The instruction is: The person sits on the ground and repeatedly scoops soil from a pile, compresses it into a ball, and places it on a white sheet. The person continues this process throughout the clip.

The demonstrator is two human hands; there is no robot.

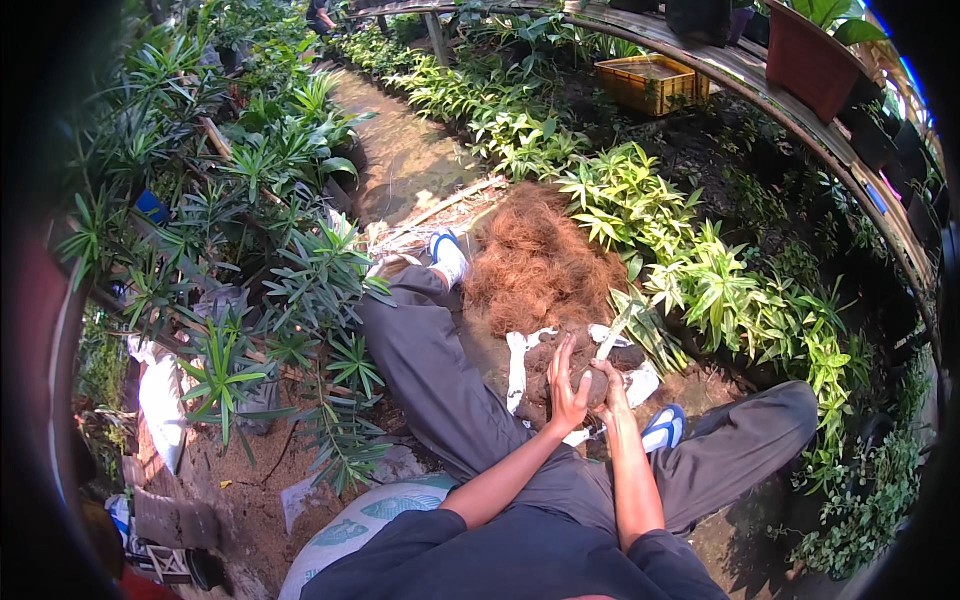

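Between my two palms is a dark ball of damp soil (589, 384). My left hand (564, 391) lies against its left side with the fingers stretched forward. My right hand (613, 388) cups the right side, its fingers curled around the ball. A pale stem or leaf (616, 328) slants up from the ball, and whether it is rooted in it is hidden by my fingers. Striped green leaves (651, 330) lie just beyond. Below my hands is an opened white sack (517, 371) with loose dark soil (541, 358) on it.
A heap of brown coconut fibre (541, 259) lies beyond the sack. Leafy plants (709, 270) line the right, and long-leaved shrubs (255, 247) crowd the left. A yellow crate (652, 86) stands far right. I sit on a printed sack (375, 517). Another person (321, 16) is far off along the path (397, 142).
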